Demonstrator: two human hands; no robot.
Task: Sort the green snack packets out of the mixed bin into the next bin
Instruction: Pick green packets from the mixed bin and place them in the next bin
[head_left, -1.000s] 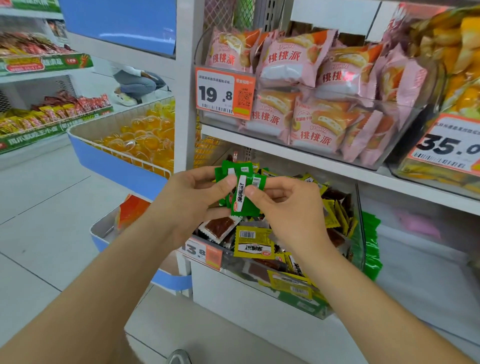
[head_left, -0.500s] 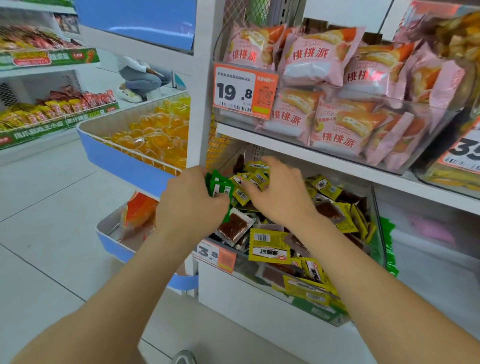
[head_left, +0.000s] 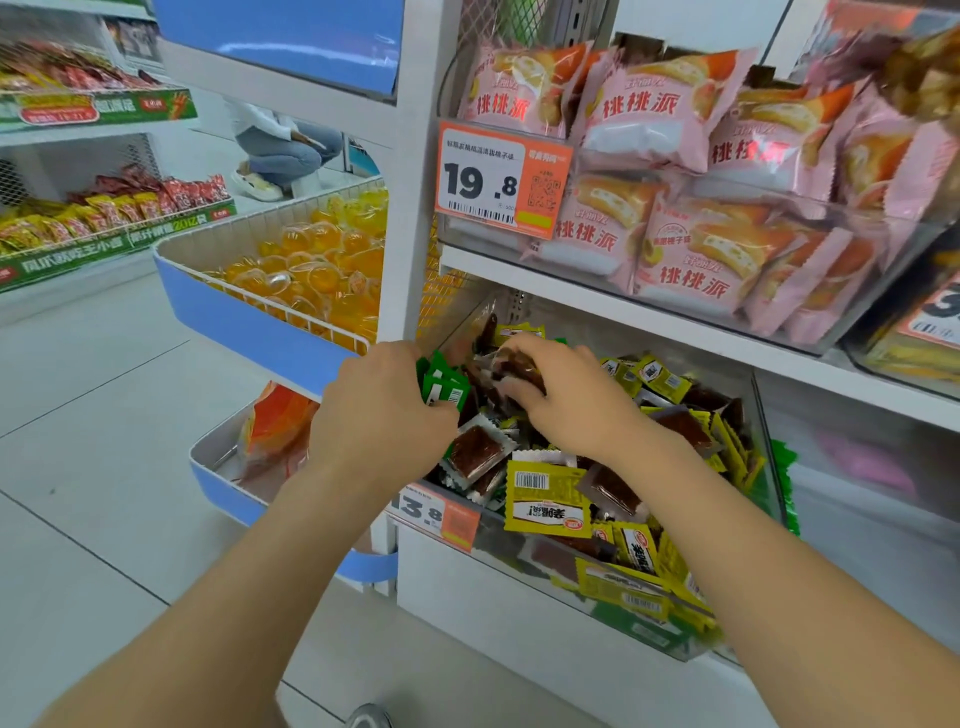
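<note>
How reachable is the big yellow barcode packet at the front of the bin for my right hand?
Probably yes: the yellow barcode packet lies uncovered on top, close to the right hand, though that hand grips a brown packet for now.

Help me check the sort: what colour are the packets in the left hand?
The packets in the left hand are green with white patches; head view.

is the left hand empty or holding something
Holding: left hand grips green snack packets over the mixed bin; right hand grips a brown packet.
</note>
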